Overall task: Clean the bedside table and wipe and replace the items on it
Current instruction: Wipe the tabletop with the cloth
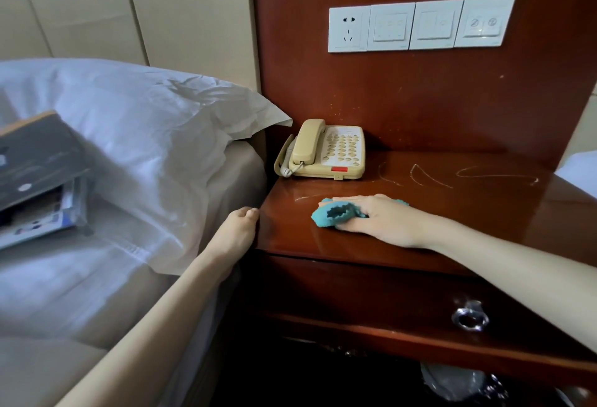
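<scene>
Right hand [381, 219] presses teal cloth [329, 216] on bedside table [452, 209]; left hand [240, 225] at table's edge; phone [326, 151] behind.

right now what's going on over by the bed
A person is wiping the bedside table. The right hand presses a teal cloth flat on the wooden top near its front, while the left hand holds the table's left edge beside the bed. A beige telephone sits at the back left, handset on its cradle. Whitish streaks mark the top's right side, not yet wiped.
</scene>
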